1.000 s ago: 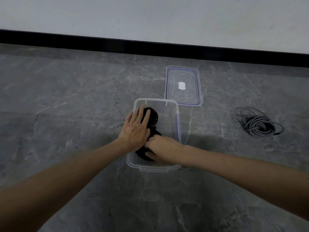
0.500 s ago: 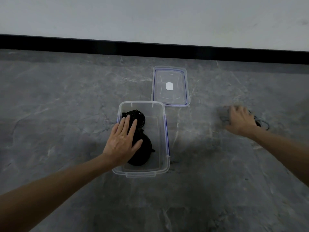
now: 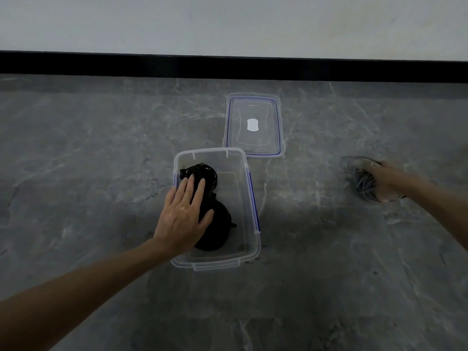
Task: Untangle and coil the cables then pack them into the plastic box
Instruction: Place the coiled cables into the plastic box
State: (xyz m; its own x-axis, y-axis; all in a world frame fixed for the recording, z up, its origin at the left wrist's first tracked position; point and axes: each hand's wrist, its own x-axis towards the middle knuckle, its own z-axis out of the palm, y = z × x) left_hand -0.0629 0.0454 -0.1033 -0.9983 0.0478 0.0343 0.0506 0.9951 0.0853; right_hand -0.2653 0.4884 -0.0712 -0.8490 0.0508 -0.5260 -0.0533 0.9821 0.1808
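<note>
Fingers (image 3: 189,186) of the left hand (image 3: 181,219): straight, slightly spread, laid flat on the black cables (image 3: 216,233), with the thumb out to the side. These cables sit coiled inside the plastic box (image 3: 215,265), against its left wall. The right half of the box is free.

Right hand (image 3: 386,179): on the grey cable (image 3: 362,185), which lies coiled on the floor (image 3: 101,148), well apart from the box on its right side. This hand is blurred, so it cannot be told whether its fingers have closed round the coil.

Lid (image 3: 253,107): off, lying flat just beyond the far right corner of the box.

Assessment: the step in hand appears to be fetching the grey coil. Recommended practice:
- Gather every loop in one grasp so that none trails or springs open.
- Lift clear of the box rim.
- Set the coil into the free right half while the left palm holds the black coils down.
</note>
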